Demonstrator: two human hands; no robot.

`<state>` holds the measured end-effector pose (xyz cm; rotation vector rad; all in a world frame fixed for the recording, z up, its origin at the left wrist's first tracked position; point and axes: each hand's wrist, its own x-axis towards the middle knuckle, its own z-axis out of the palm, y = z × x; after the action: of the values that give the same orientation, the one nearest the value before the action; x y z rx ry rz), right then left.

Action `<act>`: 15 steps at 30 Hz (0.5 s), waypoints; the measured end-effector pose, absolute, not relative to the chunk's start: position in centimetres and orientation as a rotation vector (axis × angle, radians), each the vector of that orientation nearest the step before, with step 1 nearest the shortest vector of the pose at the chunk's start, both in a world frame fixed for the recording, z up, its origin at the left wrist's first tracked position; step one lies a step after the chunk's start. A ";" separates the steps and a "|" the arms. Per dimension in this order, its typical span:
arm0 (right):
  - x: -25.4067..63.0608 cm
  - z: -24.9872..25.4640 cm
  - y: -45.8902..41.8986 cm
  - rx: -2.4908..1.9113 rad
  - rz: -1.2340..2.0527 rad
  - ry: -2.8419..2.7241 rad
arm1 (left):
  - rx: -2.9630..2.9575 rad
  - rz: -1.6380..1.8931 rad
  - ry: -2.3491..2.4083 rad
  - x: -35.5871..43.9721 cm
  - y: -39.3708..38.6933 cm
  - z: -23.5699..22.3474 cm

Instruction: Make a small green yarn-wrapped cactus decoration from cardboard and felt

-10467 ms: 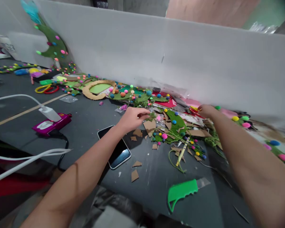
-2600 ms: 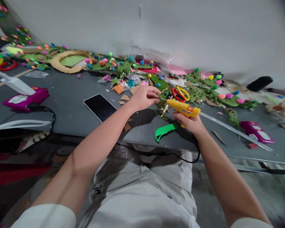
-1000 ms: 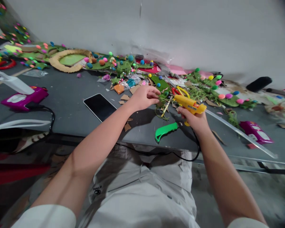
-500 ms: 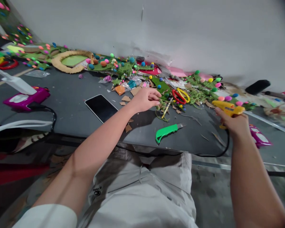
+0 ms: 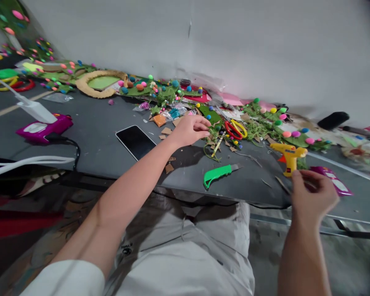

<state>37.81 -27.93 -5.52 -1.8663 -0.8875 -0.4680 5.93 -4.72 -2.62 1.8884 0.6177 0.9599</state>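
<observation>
My left hand hovers over the table's middle with fingers loosely bent and thumb apart, holding nothing I can see. Beside its fingertips are green craft strands, cardboard scraps and scissors with red and yellow handles. A yellow glue gun is on the table at the right, its handle pointing down toward me. Just below that handle is my right hand, its fingers curved and a gap showing between thumb and fingers. A green utility knife, blade out, lies between my hands. Under my left forearm is a phone, partly covered.
Purple power strips lie at both sides, with cables along the front edge. A tan ring, felt pieces, colourful pom-poms and small plastic bags line the back by the wall. A black object is at the far right.
My right hand has let go of the glue gun and drawn back toward me, leaving it on the table. My left hand stays nearly in place. The view has shifted slightly.
</observation>
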 end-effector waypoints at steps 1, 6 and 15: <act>36.0 -5.0 -27.7 -1.820 -0.357 -0.956 | 1.877 0.969 0.612 6.0 -4.7 -2.6; 28.8 -1.0 -20.9 -1.604 0.190 -1.596 | 1.816 0.988 0.606 6.0 -4.4 -2.8; 24.8 -2.2 -12.2 -1.324 0.497 -1.703 | 1.771 0.959 0.628 5.8 -4.6 -2.8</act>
<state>24.77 -12.17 -2.23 -1.3241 -1.7028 0.4969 5.82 -4.58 -2.78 1.7714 0.6284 0.9588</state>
